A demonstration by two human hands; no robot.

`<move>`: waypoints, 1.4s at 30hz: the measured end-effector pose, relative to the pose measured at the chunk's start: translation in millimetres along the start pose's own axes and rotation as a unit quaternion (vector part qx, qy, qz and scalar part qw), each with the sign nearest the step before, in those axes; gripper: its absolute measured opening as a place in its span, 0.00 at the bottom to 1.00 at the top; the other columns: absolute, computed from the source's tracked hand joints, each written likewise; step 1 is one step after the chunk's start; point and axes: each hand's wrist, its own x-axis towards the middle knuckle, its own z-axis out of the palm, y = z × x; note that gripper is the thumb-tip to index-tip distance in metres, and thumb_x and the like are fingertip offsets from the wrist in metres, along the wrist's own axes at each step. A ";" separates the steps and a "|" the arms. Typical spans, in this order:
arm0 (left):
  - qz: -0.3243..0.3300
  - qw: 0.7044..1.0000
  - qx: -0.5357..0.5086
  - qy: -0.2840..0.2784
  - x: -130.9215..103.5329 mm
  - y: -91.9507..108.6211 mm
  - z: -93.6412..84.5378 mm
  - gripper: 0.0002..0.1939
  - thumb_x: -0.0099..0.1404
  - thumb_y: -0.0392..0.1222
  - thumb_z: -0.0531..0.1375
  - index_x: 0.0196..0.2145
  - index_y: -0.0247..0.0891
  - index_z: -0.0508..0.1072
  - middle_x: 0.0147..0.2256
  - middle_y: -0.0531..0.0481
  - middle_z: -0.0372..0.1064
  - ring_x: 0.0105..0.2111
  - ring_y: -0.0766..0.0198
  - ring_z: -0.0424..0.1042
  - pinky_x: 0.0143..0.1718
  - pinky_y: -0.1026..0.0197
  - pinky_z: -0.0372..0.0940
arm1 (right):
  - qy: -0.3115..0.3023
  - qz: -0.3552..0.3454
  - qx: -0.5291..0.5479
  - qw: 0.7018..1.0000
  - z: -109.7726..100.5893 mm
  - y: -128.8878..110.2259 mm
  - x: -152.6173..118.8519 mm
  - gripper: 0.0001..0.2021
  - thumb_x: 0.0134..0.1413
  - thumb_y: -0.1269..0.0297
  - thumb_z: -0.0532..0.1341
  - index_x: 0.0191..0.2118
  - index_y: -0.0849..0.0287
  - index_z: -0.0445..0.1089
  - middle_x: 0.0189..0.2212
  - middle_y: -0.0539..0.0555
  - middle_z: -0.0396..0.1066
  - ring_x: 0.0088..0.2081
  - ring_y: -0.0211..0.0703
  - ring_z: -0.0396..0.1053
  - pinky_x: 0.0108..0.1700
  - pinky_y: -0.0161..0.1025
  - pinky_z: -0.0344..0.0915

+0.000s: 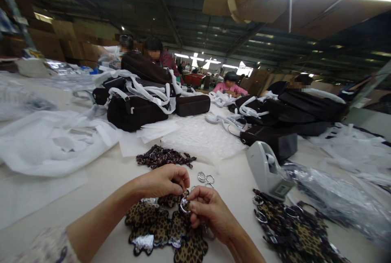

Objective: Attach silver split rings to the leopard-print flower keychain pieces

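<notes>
My right hand (207, 210) pinches a silver metal ring (184, 205) between thumb and fingers. Close beside it, my left hand (168, 181) has its fingertips pressed together at the ring's top, on something small that I cannot make out. Beneath both hands lies a pile of leopard-print pieces (157, 224) with dark edges and some silvery patches. Loose silver rings (202, 177) rest just beyond my right hand. A heap of dark patterned straps (161, 157) is behind my left hand.
At the right are a white tape dispenser (262, 169), finished-looking leopard-print pieces with rings (299, 230) and clear plastic bags (330, 193). Dark bags (137, 108) with white wrapping stand farther back. White foam sheets (55, 140) lie left. Several people are across the table.
</notes>
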 end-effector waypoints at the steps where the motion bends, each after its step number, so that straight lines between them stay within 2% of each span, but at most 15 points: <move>1: 0.002 1.000 0.003 -0.002 -0.3 0.7 0.1 0.13 0.47 0.30 0.55 0.33 0.35 0.71 0.28 0.54 0.71 0.29 0.66 0.68 0.28 0.66 0.58 | 0.001 0.001 0.003 1.000 0.1 -0.2 -0.1 0.15 0.35 0.63 0.75 0.29 0.64 0.73 0.17 0.46 0.71 0.17 0.32 0.69 0.19 0.28 0.67; 7: 0.020 0.999 0.029 0.005 0.6 -0.6 2.6 0.15 0.46 0.27 0.54 0.34 0.35 0.70 0.29 0.53 0.73 0.32 0.65 0.71 0.32 0.66 0.61 | 0.016 0.001 0.007 1.000 0.3 -1.6 0.6 0.16 0.34 0.62 0.75 0.28 0.63 0.72 0.17 0.47 0.72 0.17 0.32 0.69 0.19 0.27 0.66; 13: 0.019 0.998 0.034 0.039 1.1 -1.7 7.3 0.15 0.46 0.28 0.54 0.34 0.35 0.68 0.29 0.52 0.75 0.29 0.65 0.71 0.29 0.66 0.60 | 0.015 -0.004 0.002 1.000 0.4 -1.7 0.2 0.15 0.35 0.61 0.75 0.28 0.64 0.72 0.15 0.47 0.71 0.16 0.32 0.68 0.19 0.28 0.66; 21: 0.006 0.998 0.029 0.054 0.5 -1.2 9.1 0.16 0.47 0.29 0.54 0.36 0.36 0.67 0.30 0.51 0.77 0.28 0.66 0.69 0.26 0.67 0.57 | 0.034 0.008 -0.008 0.999 0.7 0.4 2.3 0.18 0.31 0.59 0.76 0.27 0.63 0.72 0.15 0.47 0.71 0.16 0.34 0.68 0.19 0.29 0.66; 26: 0.013 0.995 0.060 0.076 -0.1 3.9 10.2 0.16 0.46 0.27 0.53 0.34 0.36 0.68 0.30 0.51 0.76 0.30 0.64 0.71 0.30 0.66 0.59 | 0.059 0.013 0.000 0.998 -0.3 2.0 3.1 0.17 0.32 0.60 0.76 0.27 0.63 0.71 0.15 0.48 0.71 0.17 0.32 0.67 0.20 0.28 0.66; 29: 0.008 0.992 0.057 0.112 1.8 2.1 14.9 0.17 0.46 0.27 0.55 0.36 0.36 0.68 0.30 0.51 0.76 0.31 0.64 0.71 0.33 0.65 0.61 | 0.093 -0.021 -0.005 0.995 -1.5 0.5 4.9 0.18 0.33 0.58 0.75 0.27 0.63 0.72 0.16 0.48 0.71 0.18 0.32 0.68 0.21 0.28 0.66; 32: 0.004 0.989 -0.013 0.148 6.1 -8.9 20.6 0.22 0.45 0.29 0.58 0.41 0.37 0.68 0.32 0.52 0.76 0.31 0.64 0.70 0.31 0.66 0.60 | 0.144 -0.085 -0.030 0.986 -5.1 -4.2 6.2 0.20 0.32 0.54 0.75 0.28 0.62 0.72 0.19 0.48 0.72 0.20 0.35 0.69 0.23 0.31 0.68; 33: 0.005 0.988 -0.036 0.148 7.7 -13.4 21.5 0.23 0.44 0.30 0.59 0.42 0.36 0.68 0.32 0.52 0.75 0.30 0.65 0.69 0.30 0.66 0.59 | 0.162 -0.111 -0.045 0.980 -7.2 -6.2 6.1 0.20 0.33 0.52 0.75 0.28 0.62 0.72 0.19 0.48 0.72 0.20 0.36 0.70 0.24 0.32 0.69; 35: -0.010 0.995 -0.048 0.092 11.2 -20.8 20.5 0.19 0.44 0.32 0.60 0.38 0.35 0.71 0.28 0.54 0.73 0.27 0.66 0.67 0.27 0.67 0.58 | 0.193 -0.164 -0.086 0.964 -12.5 -9.8 4.8 0.20 0.35 0.51 0.74 0.28 0.61 0.73 0.20 0.48 0.72 0.22 0.37 0.70 0.26 0.33 0.69; 37: -0.032 0.999 0.005 0.043 16.5 -23.7 15.7 0.10 0.50 0.35 0.59 0.33 0.35 0.74 0.24 0.54 0.70 0.25 0.66 0.67 0.26 0.66 0.60 | 0.221 -0.214 -0.136 0.942 -18.5 -12.8 2.1 0.17 0.40 0.51 0.72 0.29 0.60 0.74 0.21 0.49 0.72 0.23 0.38 0.70 0.27 0.34 0.70; 38: -0.029 0.996 0.064 0.051 20.5 -23.2 12.4 0.08 0.55 0.36 0.57 0.31 0.35 0.75 0.24 0.53 0.69 0.26 0.64 0.68 0.29 0.65 0.62 | 0.234 -0.233 -0.159 0.930 -21.3 -14.1 0.4 0.16 0.42 0.52 0.71 0.30 0.60 0.74 0.21 0.49 0.72 0.24 0.39 0.70 0.28 0.34 0.70; 39: -0.015 0.985 0.151 0.083 25.7 -21.9 8.8 0.10 0.59 0.36 0.54 0.32 0.36 0.76 0.26 0.52 0.71 0.29 0.63 0.69 0.32 0.63 0.64 | 0.242 -0.245 -0.179 0.921 -23.8 -15.2 -1.3 0.15 0.44 0.52 0.70 0.30 0.60 0.74 0.22 0.50 0.73 0.25 0.40 0.71 0.29 0.35 0.70; 40: 0.004 0.959 0.250 0.130 32.2 -20.1 5.3 0.13 0.61 0.34 0.51 0.33 0.36 0.76 0.29 0.50 0.72 0.32 0.62 0.70 0.37 0.62 0.65 | 0.246 -0.253 -0.195 0.915 -25.9 -16.2 -3.0 0.14 0.46 0.52 0.69 0.31 0.60 0.75 0.22 0.50 0.73 0.25 0.41 0.71 0.30 0.35 0.70; 42: 0.035 0.874 0.440 0.203 48.1 -17.0 0.3 0.17 0.62 0.28 0.49 0.39 0.37 0.76 0.38 0.45 0.72 0.41 0.58 0.70 0.45 0.58 0.63 | 0.248 -0.262 -0.215 0.908 -28.2 -17.7 -5.9 0.14 0.47 0.53 0.68 0.31 0.59 0.75 0.22 0.51 0.74 0.26 0.43 0.71 0.30 0.36 0.70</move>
